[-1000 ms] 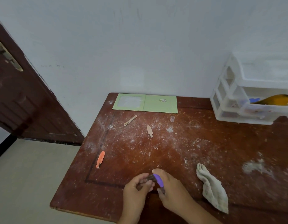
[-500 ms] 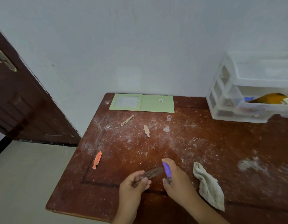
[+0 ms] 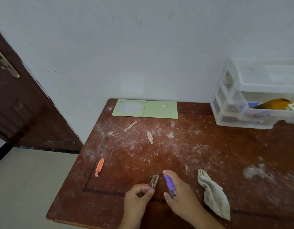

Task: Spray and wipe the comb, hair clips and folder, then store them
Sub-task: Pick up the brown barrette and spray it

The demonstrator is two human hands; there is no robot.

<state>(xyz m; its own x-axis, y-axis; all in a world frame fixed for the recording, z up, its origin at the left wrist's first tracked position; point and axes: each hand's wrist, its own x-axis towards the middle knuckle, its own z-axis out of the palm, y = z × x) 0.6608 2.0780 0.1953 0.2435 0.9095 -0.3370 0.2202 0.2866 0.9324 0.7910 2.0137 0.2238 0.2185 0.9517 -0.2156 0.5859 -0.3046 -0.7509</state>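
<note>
Near the worktop's front edge, the left hand (image 3: 137,195) pinches a brown hair clip (image 3: 154,181); the right hand (image 3: 179,194) grasps a purple spray bottle (image 3: 169,184) aimed at it. Spraying looks under way; wiping with the cloth (image 3: 213,195) likely follows.

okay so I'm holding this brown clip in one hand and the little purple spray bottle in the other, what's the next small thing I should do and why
Probably press the purple spray bottle in your right hand once, onto the brown clip pinched in your left hand. The nozzle end sits close beside the clip, and the cloth still lies untouched on the table, so wiping looks like the step after.
</note>
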